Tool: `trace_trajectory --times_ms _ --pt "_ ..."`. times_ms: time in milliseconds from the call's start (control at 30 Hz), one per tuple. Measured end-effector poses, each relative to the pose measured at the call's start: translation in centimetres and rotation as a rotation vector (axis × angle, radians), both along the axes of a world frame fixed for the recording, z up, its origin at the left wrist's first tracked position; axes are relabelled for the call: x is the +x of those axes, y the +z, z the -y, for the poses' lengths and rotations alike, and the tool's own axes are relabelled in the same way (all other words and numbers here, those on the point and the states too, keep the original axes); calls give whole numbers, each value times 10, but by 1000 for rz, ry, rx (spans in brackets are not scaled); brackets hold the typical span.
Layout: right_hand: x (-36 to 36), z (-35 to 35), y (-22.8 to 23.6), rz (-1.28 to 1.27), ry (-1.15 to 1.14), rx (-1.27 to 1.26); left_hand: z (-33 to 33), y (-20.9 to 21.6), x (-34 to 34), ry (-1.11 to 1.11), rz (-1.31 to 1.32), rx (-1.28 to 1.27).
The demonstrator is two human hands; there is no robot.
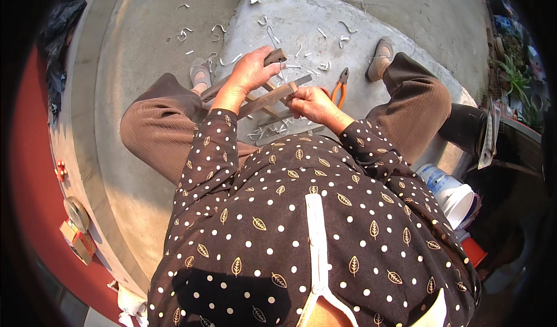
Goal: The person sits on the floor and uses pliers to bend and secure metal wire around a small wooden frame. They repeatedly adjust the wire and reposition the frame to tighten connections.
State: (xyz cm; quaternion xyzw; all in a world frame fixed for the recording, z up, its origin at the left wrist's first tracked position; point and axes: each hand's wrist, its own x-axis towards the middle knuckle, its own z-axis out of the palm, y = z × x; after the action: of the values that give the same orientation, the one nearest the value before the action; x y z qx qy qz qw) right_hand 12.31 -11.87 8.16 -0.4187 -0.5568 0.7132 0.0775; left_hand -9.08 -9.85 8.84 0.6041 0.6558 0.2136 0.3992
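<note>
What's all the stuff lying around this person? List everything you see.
wooden frame: one, brown slats, held between the knees over the ground
pliers: one, orange handles, on the concrete just right of the hands
white scraps: many, pale bent bits, scattered on the concrete ahead of the feet
plastic tub: one, white, at the person's right side
potted plants: a few, green, far right edge
concrete ground: grey, underfoot
shoes: two, beige, one on each foot
trousers: brown, on both bent legs
blouse: dark with white dots and gold leaves
left hand: gripping the top of the frame
right hand: pinching the end of a slat
</note>
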Motion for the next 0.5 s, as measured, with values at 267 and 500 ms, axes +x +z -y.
trace_trajectory --times_ms 267,500 --pt "-3 5 8 90 9 276 20 -11 0 192 5 173" --pt "21 13 -7 112 65 515 28 -14 7 168 38 207"
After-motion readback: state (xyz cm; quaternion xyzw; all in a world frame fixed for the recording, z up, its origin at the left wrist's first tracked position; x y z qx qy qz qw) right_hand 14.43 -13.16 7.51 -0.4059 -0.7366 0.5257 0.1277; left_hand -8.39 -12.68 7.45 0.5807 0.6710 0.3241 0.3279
